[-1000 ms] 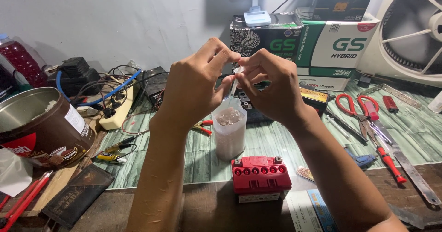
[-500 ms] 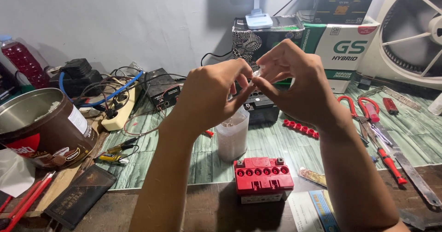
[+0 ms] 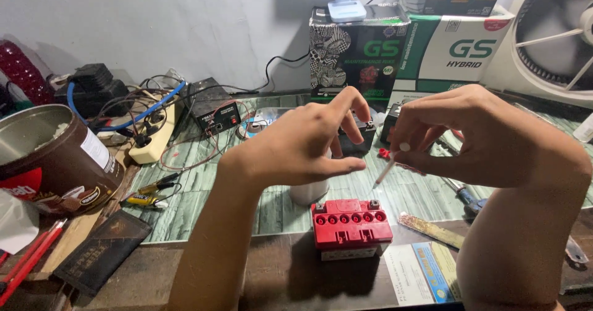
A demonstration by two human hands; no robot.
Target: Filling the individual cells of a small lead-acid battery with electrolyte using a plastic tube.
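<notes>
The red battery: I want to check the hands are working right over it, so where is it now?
In the head view the red battery sits low and centre on the table edge, below and between the left hand and right hand, just in front of a white cup.

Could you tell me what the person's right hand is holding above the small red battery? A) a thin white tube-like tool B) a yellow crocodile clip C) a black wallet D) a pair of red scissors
A: the right hand pinches a thin white tube-like tool, its tip angled down toward the red battery; the left hand is empty.

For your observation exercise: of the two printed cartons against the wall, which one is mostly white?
The right-hand carton, white with green panels; the left carton beside it is black with a patterned side.
</notes>
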